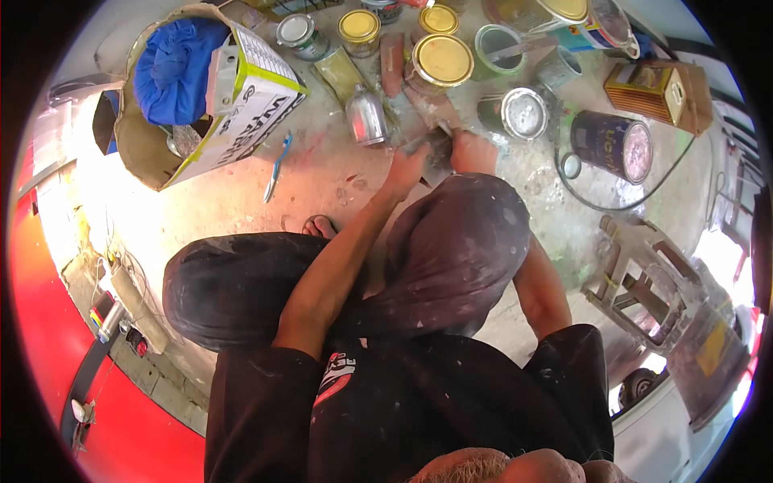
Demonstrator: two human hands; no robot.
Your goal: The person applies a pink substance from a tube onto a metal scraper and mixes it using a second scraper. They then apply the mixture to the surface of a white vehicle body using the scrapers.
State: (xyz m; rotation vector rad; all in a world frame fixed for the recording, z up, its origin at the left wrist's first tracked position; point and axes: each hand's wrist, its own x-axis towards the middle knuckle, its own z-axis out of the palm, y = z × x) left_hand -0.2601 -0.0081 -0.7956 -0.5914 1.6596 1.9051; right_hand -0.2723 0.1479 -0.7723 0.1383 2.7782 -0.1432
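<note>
Grey and stiff, the small tool [435, 145] sits at the upper middle of the frame, on the floor by the cans [441, 60]. Left hand [405, 167] and right hand [473, 151] both close on it. It looks hard, light, maybe slippery; hold its ends.

The floor [338, 173] is rough, paint-stained concrete. Shiny metal tins [443, 63] carry glossy yellow lids, and a polished metal cup [367, 115] gleams. The box [241, 113] is matt printed cardboard holding blue cloth [173, 68]. The trousers [451, 249] are matt dark cloth, speckled with paint.
</note>
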